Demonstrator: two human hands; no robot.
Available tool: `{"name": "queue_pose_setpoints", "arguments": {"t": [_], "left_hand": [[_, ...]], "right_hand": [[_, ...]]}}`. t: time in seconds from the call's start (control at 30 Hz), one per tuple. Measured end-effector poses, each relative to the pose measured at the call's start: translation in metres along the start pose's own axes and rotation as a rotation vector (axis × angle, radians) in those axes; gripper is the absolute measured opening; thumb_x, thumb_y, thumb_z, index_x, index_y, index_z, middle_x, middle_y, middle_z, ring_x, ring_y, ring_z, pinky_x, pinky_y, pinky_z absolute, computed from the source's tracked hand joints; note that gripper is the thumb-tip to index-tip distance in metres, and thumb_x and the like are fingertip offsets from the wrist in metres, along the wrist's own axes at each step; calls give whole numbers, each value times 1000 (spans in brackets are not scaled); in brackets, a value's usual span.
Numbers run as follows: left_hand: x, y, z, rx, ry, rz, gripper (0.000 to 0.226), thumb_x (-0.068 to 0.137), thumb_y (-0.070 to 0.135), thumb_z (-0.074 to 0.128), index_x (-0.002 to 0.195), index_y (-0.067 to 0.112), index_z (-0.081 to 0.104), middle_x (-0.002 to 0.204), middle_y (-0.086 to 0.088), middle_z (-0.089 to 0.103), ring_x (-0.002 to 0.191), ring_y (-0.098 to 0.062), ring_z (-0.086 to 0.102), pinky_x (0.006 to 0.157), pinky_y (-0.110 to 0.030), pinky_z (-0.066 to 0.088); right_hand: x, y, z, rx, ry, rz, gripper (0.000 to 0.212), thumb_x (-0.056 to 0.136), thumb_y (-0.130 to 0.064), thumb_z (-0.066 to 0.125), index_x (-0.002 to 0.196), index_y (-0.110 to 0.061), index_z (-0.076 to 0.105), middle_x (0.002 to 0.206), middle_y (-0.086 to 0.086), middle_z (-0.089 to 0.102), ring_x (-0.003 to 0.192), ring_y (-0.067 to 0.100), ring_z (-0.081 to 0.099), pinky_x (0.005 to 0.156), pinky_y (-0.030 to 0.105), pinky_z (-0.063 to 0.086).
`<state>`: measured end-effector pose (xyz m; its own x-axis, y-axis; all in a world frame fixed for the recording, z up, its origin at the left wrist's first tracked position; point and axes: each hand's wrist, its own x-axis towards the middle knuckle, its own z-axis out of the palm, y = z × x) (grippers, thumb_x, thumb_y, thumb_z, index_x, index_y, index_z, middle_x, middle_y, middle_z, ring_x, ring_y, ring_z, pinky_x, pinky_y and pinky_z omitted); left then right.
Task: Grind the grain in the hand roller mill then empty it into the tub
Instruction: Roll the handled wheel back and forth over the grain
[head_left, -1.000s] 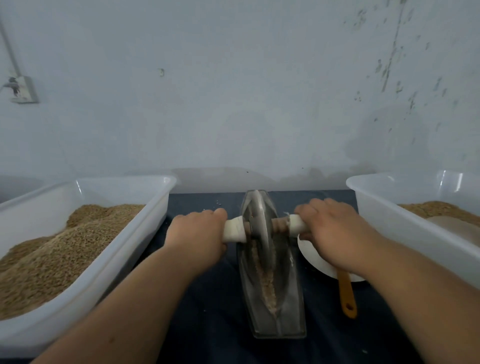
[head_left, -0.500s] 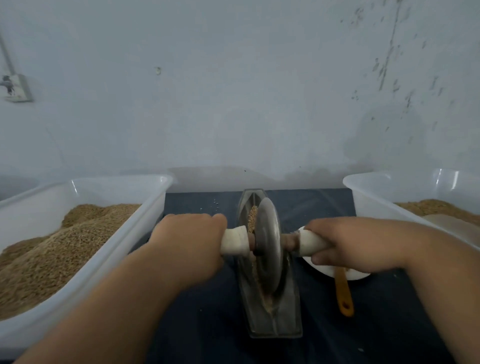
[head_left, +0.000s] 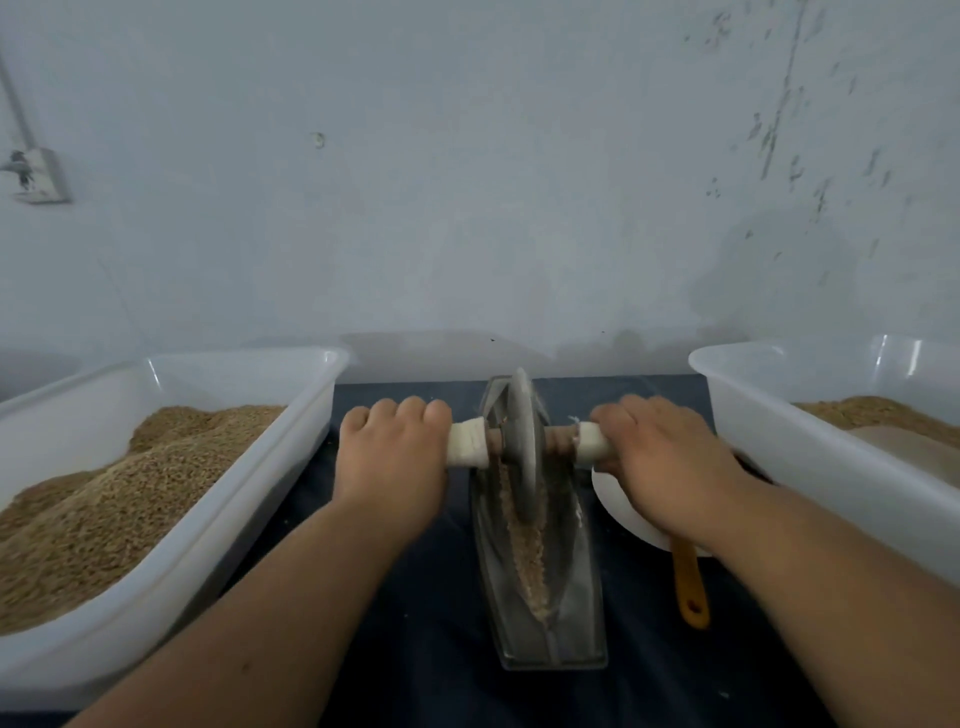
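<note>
a pale, stained wall (head_left: 467, 182) backs the bench. two white plastic tubs flank the work: the left tub (head_left: 234, 358) is heaped with whole grain (head_left: 104, 509), and the right tub (head_left: 737, 364) holds a lower layer of brown meal (head_left: 872, 410). they probably sit either side so that feeding and emptying are each one short reach. between them a dark cloth (head_left: 405, 649) covers the table, likely to steady the tool and catch spill.

the hand roller mill sits in the middle, running away from the person. its boat-shaped metal trough (head_left: 576, 613) lies flat on the cloth. its wheel (head_left: 522, 447) stands upright in the groove near the far end. an axle crosses the wheel, with a white-wrapped grip on each side.

the left hand (head_left: 395, 457) is curled fully round the left grip (head_left: 467, 447). the right hand (head_left: 660, 457) is wrapped the same way round the right grip (head_left: 589, 444). both fists are knuckles up, so even pressure keeps the wheel from tipping.

a white dish (head_left: 618, 499) lies beside the trough under the right wrist, with an orange handle (head_left: 688, 587) poking out toward the person.

the task's charge (head_left: 530, 561), a thin line of broken grain, lies along the groove nearer the person than the wheel. it looks coarse, so grinding seems unfinished and emptying is not yet due.
</note>
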<state>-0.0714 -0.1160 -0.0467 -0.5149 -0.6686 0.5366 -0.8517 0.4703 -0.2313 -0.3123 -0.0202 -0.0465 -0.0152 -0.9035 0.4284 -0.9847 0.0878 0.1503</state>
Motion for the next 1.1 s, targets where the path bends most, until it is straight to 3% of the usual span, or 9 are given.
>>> {"name": "queue_pose_setpoints", "arguments": {"t": [0.17,0.33,0.43,0.53,0.63,0.7,0.83,0.97,1.1], "left_hand": [[-4,3,18,-6,196,49,34,75,15,64,109,10,59,96,-9,55,84,-31,51,79,-43,40],[-4,-1,-11,36,-50,47,29,84,40,57,106,28,42,101,5,53,91,-21,52,80,-37,37],[-8,-7,-32,-56,-238,71,25,84,42,58,92,30,37,91,9,55,79,-17,53,73,-35,42],[-15,-18,-53,-143,-453,118,25,82,40,60,81,32,37,80,11,52,73,-9,53,72,-33,50],[-20,-27,-68,-176,-544,162,21,77,42,61,79,32,43,77,11,55,69,-2,52,62,-26,43],[-19,-28,-68,-197,-574,160,20,76,41,62,80,31,45,76,10,56,68,-2,53,60,-25,41],[-10,-21,-38,-200,-441,66,23,78,38,61,79,32,39,78,10,54,70,-7,52,65,-31,44],[0,-12,-2,-128,-122,-23,21,81,37,59,95,31,45,93,8,58,86,-20,56,77,-36,44],[1,-6,17,-88,8,-72,32,81,39,61,108,27,48,104,5,55,96,-22,52,85,-38,40]], "right_hand": [[7,3,21,-26,31,79,38,95,-47,53,127,-28,49,108,-3,53,93,19,48,77,35,37],[-3,7,-10,144,-178,21,32,93,-48,59,119,-34,49,106,-8,54,94,14,51,83,37,45],[-13,11,-46,261,-395,-27,18,90,-49,62,100,-40,50,94,-13,56,83,5,54,76,30,47],[-23,11,-76,302,-578,-65,16,89,-56,61,96,-46,51,88,-19,59,80,-1,57,68,23,44],[-28,11,-91,288,-643,-112,14,88,-60,58,90,-51,48,92,-40,51,84,-17,50,61,18,35],[-27,10,-92,281,-640,-103,14,88,-59,59,92,-49,49,94,-39,52,85,-17,49,61,18,36],[-18,5,-65,261,-467,-50,15,90,-51,61,98,-41,53,89,-15,58,80,2,55,73,26,47],[-5,-1,-16,-17,-28,-51,27,94,-45,57,117,-33,52,103,-8,55,90,14,51,78,35,44],[6,-2,15,-66,186,15,34,91,-27,63,124,-18,59,103,5,58,90,26,50,81,41,39]]}}
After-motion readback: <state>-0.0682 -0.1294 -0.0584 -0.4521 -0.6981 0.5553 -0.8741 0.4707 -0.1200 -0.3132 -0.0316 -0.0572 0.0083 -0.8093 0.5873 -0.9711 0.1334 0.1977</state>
